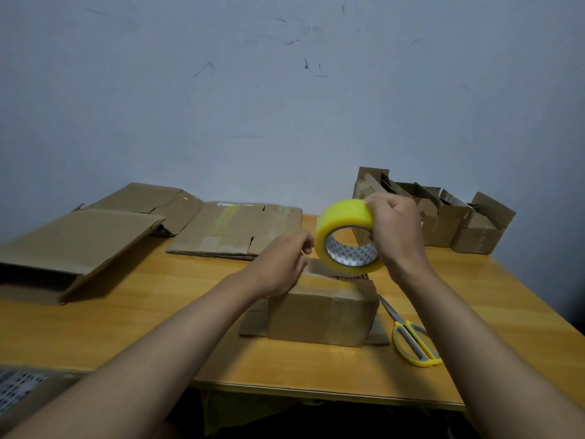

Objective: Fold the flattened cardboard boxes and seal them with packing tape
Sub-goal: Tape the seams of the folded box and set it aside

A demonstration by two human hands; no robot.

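A small folded cardboard box (319, 312) stands near the middle of the wooden table (158, 327), its top flaps closed. Above it my right hand (395, 229) grips a yellow roll of packing tape (346, 236), held on edge in the air. My left hand (281, 264) is just left of the roll with its fingertips curled and pinched at the roll's edge; whether it holds the tape's loose end is too small to tell. Flattened cardboard boxes (234, 229) lie at the back of the table.
Yellow-handled scissors (411, 337) lie right of the box. A large flattened box (72, 245) sits at the left, another (148, 201) behind it. Several folded open-topped boxes (459, 223) stand against the wall at the back right. The table's front edge runs below the box.
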